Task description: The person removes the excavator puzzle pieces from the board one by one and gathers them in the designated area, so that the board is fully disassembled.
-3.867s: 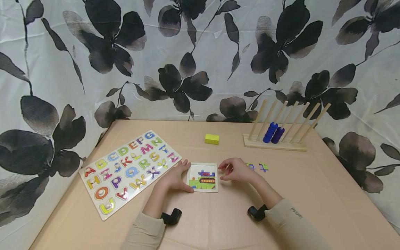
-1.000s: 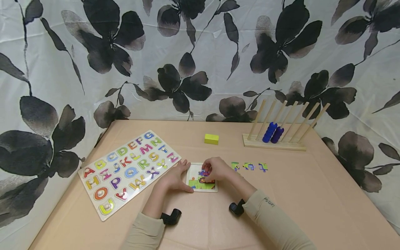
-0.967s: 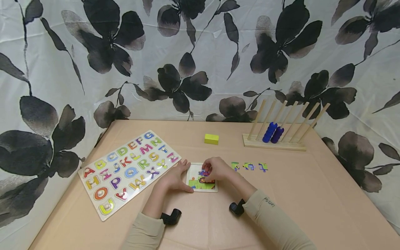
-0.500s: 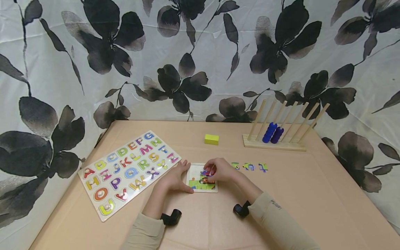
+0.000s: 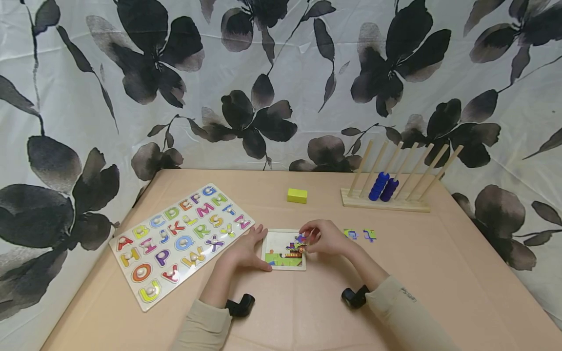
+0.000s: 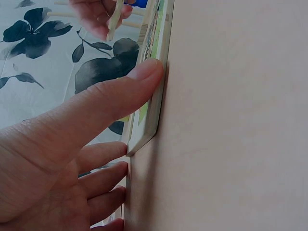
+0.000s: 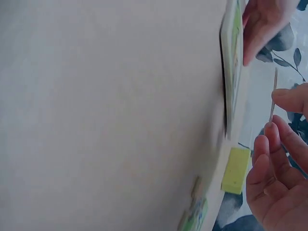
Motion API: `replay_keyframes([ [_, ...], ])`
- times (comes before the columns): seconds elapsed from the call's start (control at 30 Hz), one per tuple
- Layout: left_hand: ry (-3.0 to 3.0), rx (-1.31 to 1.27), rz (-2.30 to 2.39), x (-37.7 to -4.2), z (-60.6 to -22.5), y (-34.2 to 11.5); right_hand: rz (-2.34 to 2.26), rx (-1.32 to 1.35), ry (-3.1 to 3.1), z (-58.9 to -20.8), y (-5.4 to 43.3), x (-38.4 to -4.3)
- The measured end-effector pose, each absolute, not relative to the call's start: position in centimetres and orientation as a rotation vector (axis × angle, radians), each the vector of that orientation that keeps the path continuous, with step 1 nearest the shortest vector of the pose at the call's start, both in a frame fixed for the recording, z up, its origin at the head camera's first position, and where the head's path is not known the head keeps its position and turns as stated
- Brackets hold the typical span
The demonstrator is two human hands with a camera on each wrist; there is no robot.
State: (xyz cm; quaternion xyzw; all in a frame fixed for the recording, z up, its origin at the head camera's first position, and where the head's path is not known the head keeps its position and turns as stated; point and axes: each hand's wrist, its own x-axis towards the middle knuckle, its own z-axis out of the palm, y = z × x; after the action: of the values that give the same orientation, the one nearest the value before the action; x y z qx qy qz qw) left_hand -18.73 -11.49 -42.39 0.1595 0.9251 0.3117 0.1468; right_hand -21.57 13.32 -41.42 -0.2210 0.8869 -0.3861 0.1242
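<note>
A small square jigsaw tray (image 5: pixel 269 243) lies on the table in the head view, green pieces along its bottom and an orange and purple picture part (image 5: pixel 293 249) at its right. My left hand (image 5: pixel 248 248) holds its left side, thumb at the near corner and fingers toward the far corner. In the left wrist view that thumb (image 6: pixel 144 72) lies on the tray's edge. At the tray's right edge, my right hand (image 5: pixel 327 237) pinches a thin jigsaw piece (image 7: pixel 275 91) between thumb and fingertips, raised and seen edge-on in the right wrist view.
Two loose jigsaw pieces (image 5: pixel 351 234) (image 5: pixel 370 235) lie right of the right hand. An alphabet board (image 5: pixel 175 239) stands close at the left. Farther back are a yellow block (image 5: pixel 297 196) and a wooden peg rack (image 5: pixel 386 207) with blue and purple beads.
My right hand has moved from over the tray to its right edge, carrying a jigsaw piece. It now covers the spot of the nearest loose piece. My left hand has stayed put.
</note>
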Motion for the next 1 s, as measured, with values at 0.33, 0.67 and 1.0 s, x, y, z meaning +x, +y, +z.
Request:
replay_keyframes([
  [0.33,2.662,0.456,0.909,-18.8,-42.4,-11.5,-1.139,-0.648,2.636,-40.5,16.4,-21.0],
  [0.67,2.663,0.454,0.904,-18.7,-42.7,-11.6,-1.127,-0.692,2.699,-40.8,20.3,-20.4],
  [1.0,2.655,0.440,0.913,-18.8,-42.6,-11.5,-1.048,-0.646,2.739,-41.1,23.4,-19.9],
])
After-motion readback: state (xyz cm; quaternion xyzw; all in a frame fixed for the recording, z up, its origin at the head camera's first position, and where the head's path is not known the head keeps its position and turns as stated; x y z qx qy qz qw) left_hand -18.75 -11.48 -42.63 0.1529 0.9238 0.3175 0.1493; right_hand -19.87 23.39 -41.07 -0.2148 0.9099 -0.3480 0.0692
